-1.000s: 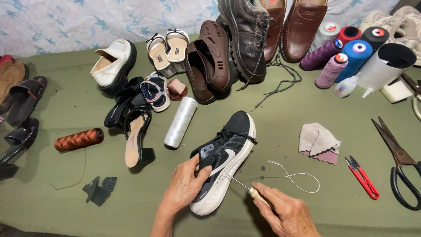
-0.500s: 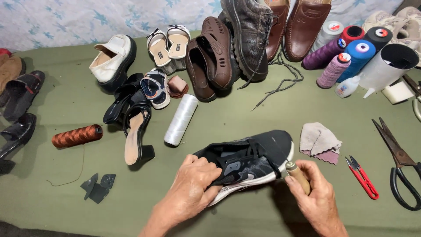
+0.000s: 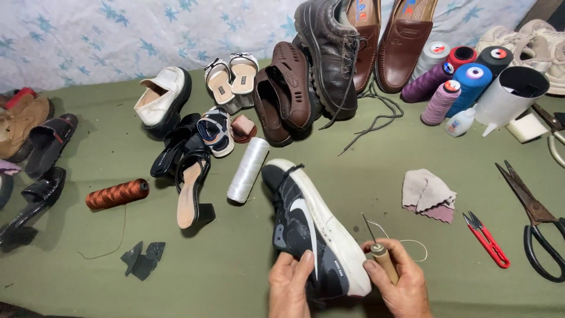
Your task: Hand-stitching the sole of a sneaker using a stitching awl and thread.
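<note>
Hands grip tight: left hand (image 3: 289, 284) on black sneaker (image 3: 312, 229), right hand (image 3: 397, 281) around wooden-handled awl (image 3: 379, 254).

Green cloth-covered table (image 3: 365, 176) w/ shoes, white thread spool (image 3: 248, 171), brown spool (image 3: 117, 194), pink rag (image 3: 428, 194), red snips (image 3: 486, 239), big scissors (image 3: 532, 218) etc.

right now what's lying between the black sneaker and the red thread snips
In the head view, a folded pinkish cloth lies between the black sneaker and the red thread snips, on the green table.
</note>
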